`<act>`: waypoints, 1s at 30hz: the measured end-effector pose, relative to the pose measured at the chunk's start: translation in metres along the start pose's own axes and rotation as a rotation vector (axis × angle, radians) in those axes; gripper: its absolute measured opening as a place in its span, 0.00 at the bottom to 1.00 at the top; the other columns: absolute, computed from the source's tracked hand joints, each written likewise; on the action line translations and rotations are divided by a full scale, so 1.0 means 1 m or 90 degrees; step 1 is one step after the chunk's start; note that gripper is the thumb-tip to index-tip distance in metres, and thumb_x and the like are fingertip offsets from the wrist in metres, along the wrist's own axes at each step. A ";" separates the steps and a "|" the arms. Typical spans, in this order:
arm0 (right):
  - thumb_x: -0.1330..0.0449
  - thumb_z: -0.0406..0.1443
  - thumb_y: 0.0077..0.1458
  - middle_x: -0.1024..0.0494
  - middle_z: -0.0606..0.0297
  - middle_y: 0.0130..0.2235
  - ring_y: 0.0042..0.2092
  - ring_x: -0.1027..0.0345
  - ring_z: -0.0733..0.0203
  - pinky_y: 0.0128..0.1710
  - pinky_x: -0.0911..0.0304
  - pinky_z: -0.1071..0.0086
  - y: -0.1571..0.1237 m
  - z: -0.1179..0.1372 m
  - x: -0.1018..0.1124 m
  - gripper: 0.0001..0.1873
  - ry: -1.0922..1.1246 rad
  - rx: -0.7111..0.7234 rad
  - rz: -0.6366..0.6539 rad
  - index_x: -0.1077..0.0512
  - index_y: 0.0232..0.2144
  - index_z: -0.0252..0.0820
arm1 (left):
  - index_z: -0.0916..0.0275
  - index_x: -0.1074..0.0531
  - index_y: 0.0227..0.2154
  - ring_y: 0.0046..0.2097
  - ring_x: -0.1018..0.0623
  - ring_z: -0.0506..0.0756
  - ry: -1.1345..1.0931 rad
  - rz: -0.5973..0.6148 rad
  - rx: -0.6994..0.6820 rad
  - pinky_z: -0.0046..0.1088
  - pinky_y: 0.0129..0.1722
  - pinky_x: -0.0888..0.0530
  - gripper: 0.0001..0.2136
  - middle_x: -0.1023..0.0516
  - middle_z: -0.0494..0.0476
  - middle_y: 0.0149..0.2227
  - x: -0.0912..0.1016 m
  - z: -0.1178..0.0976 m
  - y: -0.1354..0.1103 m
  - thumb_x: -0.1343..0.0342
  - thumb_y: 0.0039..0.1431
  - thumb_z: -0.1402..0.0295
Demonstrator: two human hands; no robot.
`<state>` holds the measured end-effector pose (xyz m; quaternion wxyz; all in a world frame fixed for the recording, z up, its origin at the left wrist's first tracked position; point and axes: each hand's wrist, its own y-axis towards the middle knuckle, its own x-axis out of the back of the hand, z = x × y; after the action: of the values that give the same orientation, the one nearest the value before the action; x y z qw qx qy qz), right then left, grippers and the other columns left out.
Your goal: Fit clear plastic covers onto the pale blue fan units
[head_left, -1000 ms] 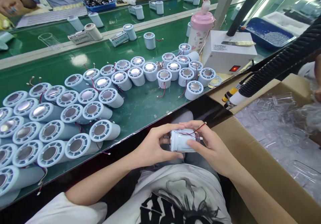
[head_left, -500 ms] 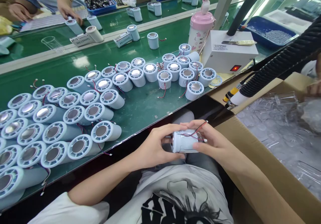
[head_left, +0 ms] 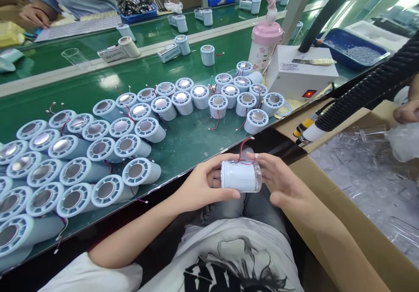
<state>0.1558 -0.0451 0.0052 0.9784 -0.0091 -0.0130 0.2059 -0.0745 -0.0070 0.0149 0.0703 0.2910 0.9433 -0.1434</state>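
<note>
Above my lap, my left hand (head_left: 209,183) grips a light-blue cylindrical fan housing (head_left: 238,176), thumb in front and fingers behind. The housing lies on its side, with a clear plastic cap (head_left: 258,178) at its right end. Red and black wires (head_left: 242,150) with a small white plug rise from its top. My right hand (head_left: 278,180) is at the capped end, its thumb off the housing and its fingers apart. Those fingertips are close to the cap and wires; whether they touch is unclear. Many similar housings (head_left: 140,172) stand or lean on the green bench to the left.
A cardboard box (head_left: 327,213) of clear plastic parts (head_left: 353,174) is at my right. An electric screwdriver (head_left: 307,132) hangs above it. A white power unit (head_left: 301,73) and a pink-lidded bottle (head_left: 266,43) stand on the bench. Across it, a co-worker's hand (head_left: 36,16) rests near a white sheet.
The housing has turned, so its wires now point up from the top edge. My right thumb has come off it, and that hand has opened slightly to the right.
</note>
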 end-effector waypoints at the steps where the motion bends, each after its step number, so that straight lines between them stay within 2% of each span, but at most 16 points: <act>1: 0.37 0.45 0.60 0.40 0.63 0.67 0.63 0.38 0.51 0.59 0.35 0.59 -0.005 0.000 0.000 0.32 -0.067 0.017 -0.011 0.43 0.63 0.59 | 0.59 0.31 0.54 0.49 0.22 0.55 -0.013 0.004 0.007 0.28 0.46 0.22 0.32 0.24 0.59 0.52 0.002 0.000 0.000 0.28 0.44 0.71; 4: 0.36 0.31 0.58 0.36 0.63 0.65 0.63 0.39 0.53 0.60 0.37 0.59 -0.013 0.000 -0.004 0.32 -0.266 0.104 -0.078 0.40 0.61 0.57 | 0.57 0.31 0.54 0.46 0.22 0.53 -0.023 0.037 0.025 0.25 0.44 0.23 0.31 0.24 0.57 0.50 0.004 0.001 0.002 0.29 0.45 0.70; 6: 0.36 0.30 0.56 0.33 0.61 0.63 0.63 0.37 0.52 0.60 0.35 0.59 -0.014 -0.001 -0.006 0.30 -0.325 0.161 -0.090 0.38 0.58 0.54 | 0.56 0.30 0.54 0.46 0.22 0.53 -0.030 0.065 0.031 0.25 0.44 0.24 0.31 0.24 0.57 0.49 0.003 0.003 0.003 0.29 0.46 0.69; 8: 0.34 0.30 0.54 0.31 0.59 0.62 0.61 0.35 0.51 0.58 0.33 0.60 -0.013 -0.002 -0.006 0.28 -0.339 0.179 -0.072 0.36 0.55 0.52 | 0.57 0.31 0.55 0.45 0.22 0.53 -0.045 0.085 0.040 0.26 0.44 0.24 0.32 0.24 0.58 0.48 0.003 0.005 0.003 0.28 0.45 0.68; 11: 0.33 0.31 0.53 0.30 0.60 0.61 0.60 0.34 0.49 0.58 0.33 0.58 -0.014 -0.004 -0.003 0.27 -0.309 0.150 -0.049 0.34 0.53 0.53 | 0.58 0.33 0.57 0.44 0.22 0.54 -0.061 0.091 0.063 0.26 0.41 0.24 0.35 0.23 0.59 0.47 0.004 0.006 0.001 0.27 0.44 0.65; 13: 0.32 0.32 0.52 0.29 0.62 0.60 0.60 0.34 0.48 0.57 0.31 0.59 -0.014 -0.008 -0.002 0.28 -0.237 0.110 -0.050 0.33 0.53 0.55 | 0.56 0.35 0.60 0.44 0.21 0.55 -0.060 0.108 0.072 0.27 0.41 0.23 0.38 0.24 0.61 0.50 0.006 0.006 0.000 0.28 0.44 0.65; 17: 0.31 0.30 0.51 0.27 0.64 0.58 0.60 0.33 0.51 0.55 0.29 0.61 -0.011 -0.027 -0.002 0.28 -0.044 0.063 -0.081 0.33 0.51 0.55 | 0.54 0.37 0.62 0.55 0.24 0.59 -0.037 0.138 0.020 0.31 0.52 0.26 0.40 0.29 0.62 0.59 0.008 0.008 0.012 0.28 0.45 0.70; 19: 0.31 0.29 0.50 0.27 0.63 0.57 0.58 0.32 0.53 0.54 0.29 0.61 -0.008 -0.042 -0.002 0.26 0.046 0.068 -0.141 0.33 0.50 0.53 | 0.57 0.36 0.62 0.57 0.25 0.60 -0.043 0.124 0.008 0.33 0.54 0.28 0.39 0.29 0.63 0.60 0.006 0.013 0.031 0.28 0.45 0.69; 21: 0.30 0.30 0.48 0.26 0.61 0.56 0.56 0.30 0.53 0.52 0.29 0.60 -0.005 -0.060 0.001 0.26 0.124 0.078 -0.256 0.33 0.48 0.50 | 0.60 0.36 0.61 0.55 0.25 0.62 -0.042 0.105 0.027 0.35 0.53 0.28 0.40 0.26 0.65 0.57 -0.001 0.019 0.060 0.28 0.44 0.66; 23: 0.29 0.32 0.45 0.25 0.60 0.53 0.53 0.28 0.53 0.52 0.29 0.59 -0.003 -0.076 0.007 0.26 0.158 0.089 -0.381 0.33 0.46 0.48 | 0.64 0.32 0.59 0.54 0.24 0.62 -0.027 0.104 0.038 0.36 0.54 0.29 0.38 0.23 0.65 0.54 -0.012 0.024 0.095 0.27 0.42 0.63; 25: 0.30 0.35 0.45 0.23 0.60 0.50 0.51 0.27 0.54 0.52 0.30 0.59 -0.002 -0.090 0.016 0.26 0.151 0.101 -0.475 0.35 0.46 0.48 | 0.67 0.27 0.53 0.53 0.24 0.63 -0.011 0.135 0.033 0.37 0.54 0.30 0.34 0.21 0.65 0.50 -0.026 0.026 0.128 0.28 0.42 0.59; 28: 0.31 0.38 0.47 0.23 0.60 0.48 0.48 0.26 0.55 0.51 0.31 0.59 0.000 -0.103 0.030 0.25 0.140 0.114 -0.557 0.36 0.46 0.47 | 0.68 0.22 0.44 0.49 0.22 0.62 0.021 0.189 0.027 0.38 0.53 0.30 0.27 0.18 0.63 0.44 -0.044 0.025 0.165 0.29 0.43 0.56; 30: 0.31 0.39 0.46 0.22 0.59 0.47 0.47 0.26 0.54 0.49 0.31 0.58 0.002 -0.107 0.037 0.26 0.141 0.121 -0.584 0.36 0.46 0.46 | 0.68 0.21 0.43 0.47 0.21 0.61 0.043 0.208 0.029 0.37 0.50 0.29 0.26 0.18 0.62 0.42 -0.051 0.022 0.178 0.30 0.43 0.56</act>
<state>0.1922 -0.0293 -0.1014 0.9604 0.0653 0.1078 -0.2486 0.0692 0.0998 -0.0356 0.0543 0.4467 0.8818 -0.1412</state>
